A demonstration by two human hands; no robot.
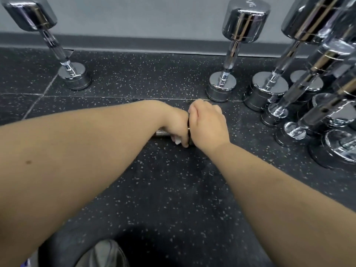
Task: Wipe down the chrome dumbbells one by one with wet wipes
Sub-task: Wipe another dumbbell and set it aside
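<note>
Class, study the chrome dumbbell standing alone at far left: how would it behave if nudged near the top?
The far-left dumbbell stands on one small head with the other high up, so it would probably tip. Its round heads would likely roll on the speckled floor. Polished chrome suggests heavy, perhaps slippery.

Floor beneath me: black rubber gym flooring flecked with pale grey specks [154,180], laid in large tiles.
Seams: one thin pale joint line [115,97] running left to right ahead of me; a second slanting joint line [32,107] at my left, crossing the first.
Wall: plain flat grey painted wall [134,14], facing me.
Skirting: darker grey baseboard strip [144,43] along the wall's foot, meeting the floor.
Light: soft, even; a deep shadow patch [154,245] directly below me.
</note>
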